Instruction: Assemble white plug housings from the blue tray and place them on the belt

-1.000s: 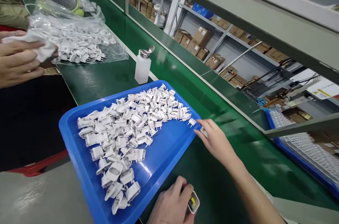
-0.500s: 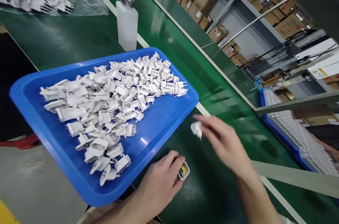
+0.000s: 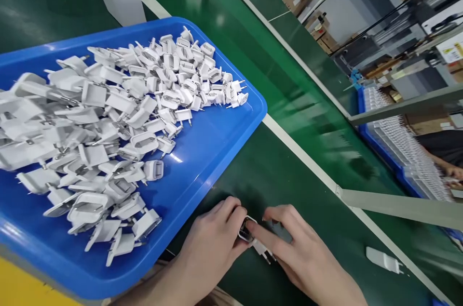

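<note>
The left hand [image 3: 211, 236] wraps snugly around a white plastic case [image 3: 246, 230], its hollow end facing the right hand [image 3: 302, 253]; one right digit touches that rim, the others curl loosely; a white plug piece [image 3: 261, 249] with two metal pins shows just below them, though whether they grip it I cannot tell; a blue tray [image 3: 213, 152] of similar pieces lies left of the left hand, a finished-looking plug [image 3: 383, 260] on the tabletop [image 3: 275, 176] beyond the right; best, I judge, to brace the case firmly and keep fingertips clear of the pins.
</note>
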Action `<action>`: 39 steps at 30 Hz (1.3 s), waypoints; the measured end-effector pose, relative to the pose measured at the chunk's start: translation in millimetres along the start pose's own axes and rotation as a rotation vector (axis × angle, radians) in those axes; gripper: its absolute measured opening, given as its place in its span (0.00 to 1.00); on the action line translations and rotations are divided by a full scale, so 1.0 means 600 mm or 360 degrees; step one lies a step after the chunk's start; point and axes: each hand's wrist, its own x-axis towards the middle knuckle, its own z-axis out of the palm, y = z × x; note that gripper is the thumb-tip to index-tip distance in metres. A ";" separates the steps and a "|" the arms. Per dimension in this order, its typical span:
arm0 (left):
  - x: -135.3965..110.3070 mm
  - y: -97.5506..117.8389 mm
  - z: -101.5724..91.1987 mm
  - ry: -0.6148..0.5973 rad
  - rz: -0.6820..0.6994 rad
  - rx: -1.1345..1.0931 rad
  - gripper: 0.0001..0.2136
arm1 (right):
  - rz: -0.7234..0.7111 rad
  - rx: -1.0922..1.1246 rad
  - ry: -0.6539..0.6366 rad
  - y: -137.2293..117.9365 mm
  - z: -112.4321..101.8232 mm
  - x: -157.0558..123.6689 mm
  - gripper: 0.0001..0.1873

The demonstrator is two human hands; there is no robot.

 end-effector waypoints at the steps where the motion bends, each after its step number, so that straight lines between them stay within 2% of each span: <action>1: 0.000 0.000 0.000 -0.0003 -0.0009 0.0008 0.21 | -0.0052 -0.0017 0.0014 -0.001 -0.002 0.003 0.18; 6: 0.000 0.000 0.003 -0.0061 -0.0061 0.0039 0.20 | -0.0240 -0.0028 0.0105 0.004 0.001 0.011 0.14; 10: 0.002 0.001 0.005 0.0037 -0.0040 0.0082 0.17 | -0.0187 -0.0095 0.0182 0.009 0.018 0.012 0.16; 13: 0.004 0.001 0.004 0.0099 -0.0024 0.0079 0.19 | -0.0134 -0.0141 0.0235 0.006 0.031 0.009 0.19; 17: 0.005 0.000 0.002 0.0096 0.0026 0.0087 0.17 | -0.0122 -0.0095 0.0311 -0.002 0.038 0.004 0.18; 23: 0.005 -0.004 0.003 0.0063 0.0047 0.0100 0.16 | -0.0016 -0.0410 0.0287 -0.016 0.031 0.010 0.19; 27: 0.004 -0.004 0.006 0.0044 0.0027 0.0101 0.14 | 0.0027 -0.0182 0.0248 -0.024 0.027 0.015 0.20; 32: 0.005 -0.002 0.008 0.0030 0.0006 0.0082 0.10 | -0.0048 0.0048 0.0310 -0.030 0.034 0.015 0.23; 35: 0.005 -0.002 0.008 -0.0028 -0.0038 0.0056 0.11 | 0.0036 0.0232 0.0353 -0.033 0.042 0.018 0.24; 39: 0.003 -0.003 0.010 -0.0073 -0.0041 0.0040 0.13 | 0.0210 0.0373 0.0433 -0.040 0.052 0.021 0.18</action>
